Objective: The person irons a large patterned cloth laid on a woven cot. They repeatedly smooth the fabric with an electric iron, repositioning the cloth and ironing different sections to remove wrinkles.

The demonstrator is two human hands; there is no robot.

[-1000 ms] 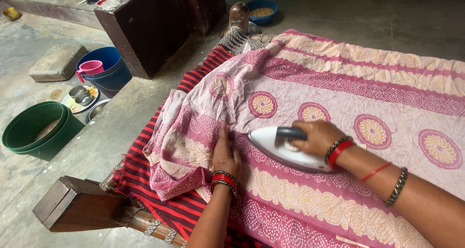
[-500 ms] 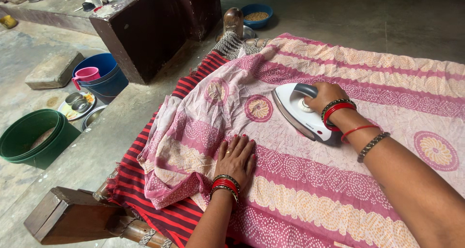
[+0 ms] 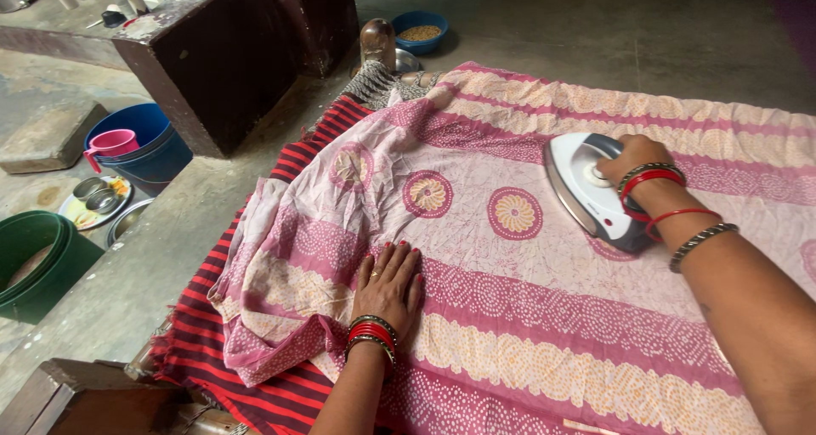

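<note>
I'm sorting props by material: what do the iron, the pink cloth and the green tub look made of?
The iron: glossy white plastic shell, grey handle, gripped by the right hand. The pink cloth: thin woven fabric, likely cotton, matte and finely creased, under the flat left hand. The green tub: smooth moulded plastic, probably.

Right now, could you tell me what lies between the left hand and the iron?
Only pink patterned cloth, with a round flower motif about midway. Nothing else sits between the left hand and the iron, as the head view shows.
</note>
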